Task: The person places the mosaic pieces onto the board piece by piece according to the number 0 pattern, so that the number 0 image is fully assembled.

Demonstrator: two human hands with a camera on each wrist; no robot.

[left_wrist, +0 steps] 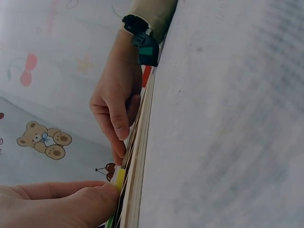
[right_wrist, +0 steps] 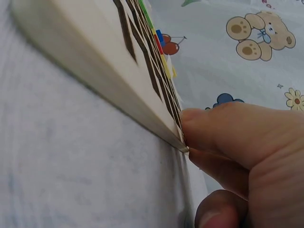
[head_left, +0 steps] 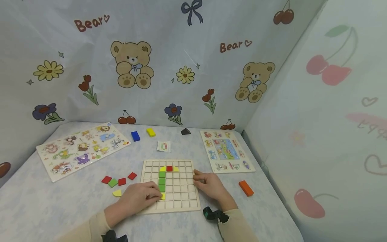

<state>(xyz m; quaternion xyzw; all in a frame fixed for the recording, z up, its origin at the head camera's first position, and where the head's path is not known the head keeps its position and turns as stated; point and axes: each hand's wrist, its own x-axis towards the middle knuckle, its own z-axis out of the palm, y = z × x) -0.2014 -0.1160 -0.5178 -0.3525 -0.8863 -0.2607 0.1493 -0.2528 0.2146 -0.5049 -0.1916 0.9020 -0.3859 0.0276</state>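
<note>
A wooden grid board (head_left: 181, 201) lies at the middle of the table. My left hand (head_left: 138, 198) pinches a yellow tile (head_left: 163, 196) between thumb and fingers, low in the grid's left part; the left wrist view shows this yellow tile (left_wrist: 120, 178) at the thumb tip. Above it run several green tiles (head_left: 162, 181) in a column, topped by a row of a yellow piece, a red tile (head_left: 169, 168) and another yellow piece (head_left: 175, 169). My right hand (head_left: 211, 185) grips the board's right edge, thumb and fingers right at the rim in the right wrist view.
Left of the board lie loose red tiles (head_left: 122, 182), a green tile (head_left: 113, 183) and a yellow quarter-round piece (head_left: 117, 193). A pattern card (head_left: 164, 146) and coloured blocks sit behind. Picture puzzle boards stand left (head_left: 87, 161) and right (head_left: 208, 134); an orange block (head_left: 246, 188) lies right.
</note>
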